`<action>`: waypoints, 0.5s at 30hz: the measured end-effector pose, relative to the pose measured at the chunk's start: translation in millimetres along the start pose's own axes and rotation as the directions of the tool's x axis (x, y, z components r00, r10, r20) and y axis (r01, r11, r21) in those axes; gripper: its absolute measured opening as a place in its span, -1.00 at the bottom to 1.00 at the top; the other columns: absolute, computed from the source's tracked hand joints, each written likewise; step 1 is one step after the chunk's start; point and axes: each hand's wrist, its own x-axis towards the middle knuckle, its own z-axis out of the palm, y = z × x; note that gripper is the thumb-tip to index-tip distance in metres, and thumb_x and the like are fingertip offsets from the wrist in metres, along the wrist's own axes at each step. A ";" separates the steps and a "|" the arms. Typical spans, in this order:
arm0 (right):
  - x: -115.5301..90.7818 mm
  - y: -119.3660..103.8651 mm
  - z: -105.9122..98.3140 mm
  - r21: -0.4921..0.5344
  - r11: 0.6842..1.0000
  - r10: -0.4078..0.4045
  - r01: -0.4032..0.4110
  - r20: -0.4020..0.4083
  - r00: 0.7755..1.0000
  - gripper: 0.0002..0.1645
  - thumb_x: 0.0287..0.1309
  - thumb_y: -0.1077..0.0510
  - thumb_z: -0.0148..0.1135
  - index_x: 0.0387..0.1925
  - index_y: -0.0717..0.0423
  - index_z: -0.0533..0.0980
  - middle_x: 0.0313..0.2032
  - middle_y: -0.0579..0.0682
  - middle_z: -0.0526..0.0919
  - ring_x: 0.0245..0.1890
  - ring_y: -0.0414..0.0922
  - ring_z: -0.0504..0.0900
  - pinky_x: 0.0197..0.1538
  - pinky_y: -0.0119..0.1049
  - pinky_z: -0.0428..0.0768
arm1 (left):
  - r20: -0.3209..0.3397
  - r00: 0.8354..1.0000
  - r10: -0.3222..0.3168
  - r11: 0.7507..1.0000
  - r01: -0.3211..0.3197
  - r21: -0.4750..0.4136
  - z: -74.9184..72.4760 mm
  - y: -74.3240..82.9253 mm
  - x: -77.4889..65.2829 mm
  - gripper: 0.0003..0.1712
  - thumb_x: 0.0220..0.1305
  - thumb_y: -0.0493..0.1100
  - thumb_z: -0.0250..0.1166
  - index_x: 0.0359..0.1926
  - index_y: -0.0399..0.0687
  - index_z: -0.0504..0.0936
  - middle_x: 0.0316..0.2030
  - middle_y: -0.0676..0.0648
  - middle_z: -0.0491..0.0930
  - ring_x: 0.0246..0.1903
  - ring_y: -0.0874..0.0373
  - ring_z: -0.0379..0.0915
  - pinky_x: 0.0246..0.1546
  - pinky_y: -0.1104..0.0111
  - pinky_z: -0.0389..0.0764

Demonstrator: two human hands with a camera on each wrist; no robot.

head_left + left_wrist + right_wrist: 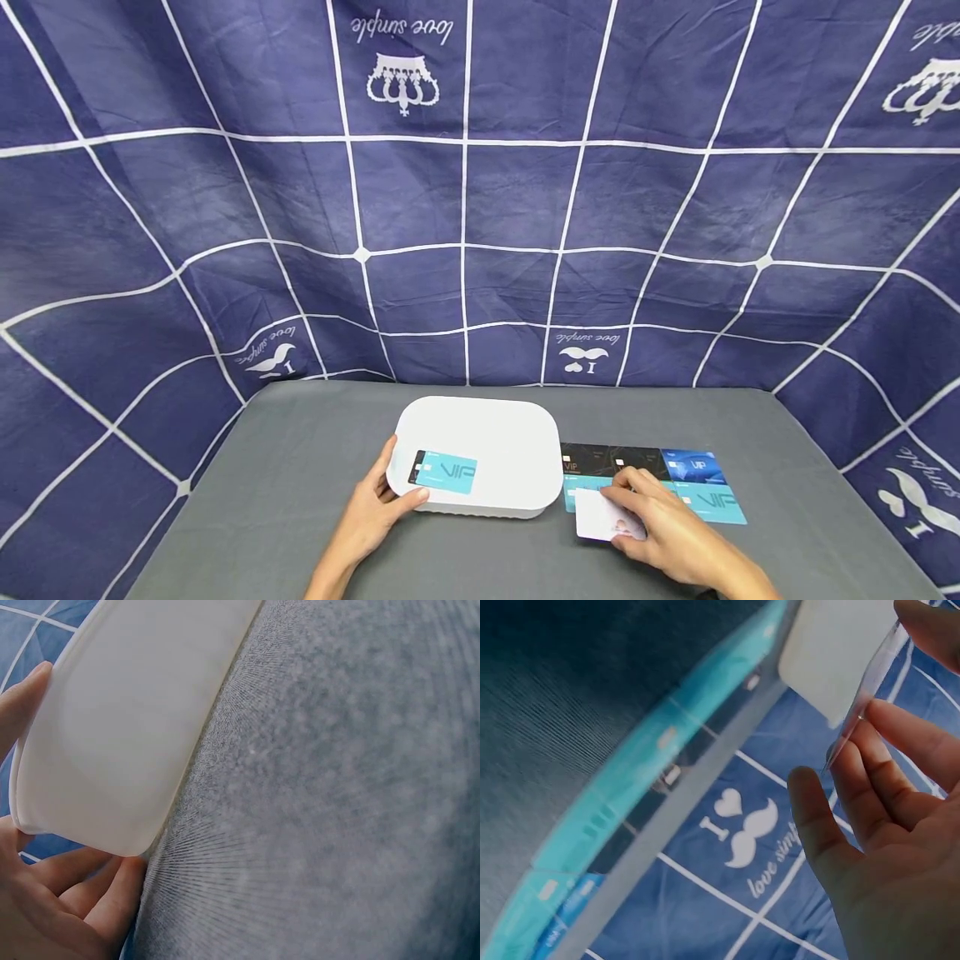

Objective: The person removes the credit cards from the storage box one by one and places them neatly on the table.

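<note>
The right hand (660,527) pinched a white card (600,515), other cards (708,497) just past its fingers; the left hand (369,510) clasped a box (495,442).

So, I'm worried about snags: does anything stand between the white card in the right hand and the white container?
Nothing visible does. In the head view, the white card, pinched in the right hand, is beside the white container. The laid-out cards nearby lie flat; the left hand holds the container's opposite side.
</note>
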 end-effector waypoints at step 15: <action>-9.3 4.4 30.3 0.029 0.999 -0.028 0.026 0.057 0.998 -0.46 -0.28 0.19 0.56 -0.12 -0.12 0.60 -0.16 -0.35 0.38 -0.14 -0.35 0.32 -0.15 -0.40 0.39 | 0.012 1.000 0.024 1.000 -0.024 0.019 0.9 1.3 1.2 0.11 0.10 -0.33 0.49 0.51 -0.35 -0.02 0.38 -0.44 0.18 0.21 -0.18 0.32 0.10 0.23 0.49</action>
